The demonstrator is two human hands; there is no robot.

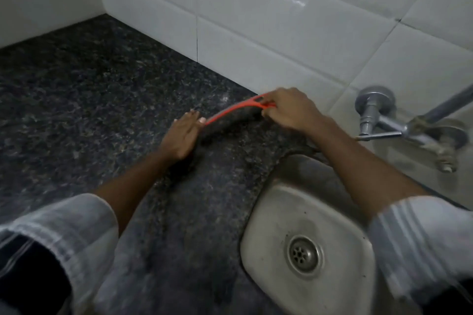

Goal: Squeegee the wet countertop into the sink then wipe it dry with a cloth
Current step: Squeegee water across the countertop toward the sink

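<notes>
An orange squeegee [231,112] lies with its blade on the dark speckled granite countertop [89,100], close to the tiled wall. My right hand [291,110] is closed around its handle end. My left hand [183,135] lies flat on the counter with fingers together, its fingertips touching the blade's left end. The steel sink [271,212] sits sunk in the counter at the lower right, with its round drain [304,255] in the middle. No cloth is in view.
White tiled walls [256,20] meet the counter at the back and left. A chrome wall tap with a lever [378,120] juts out above the sink's far side. My rolled white sleeves fill the lower corners.
</notes>
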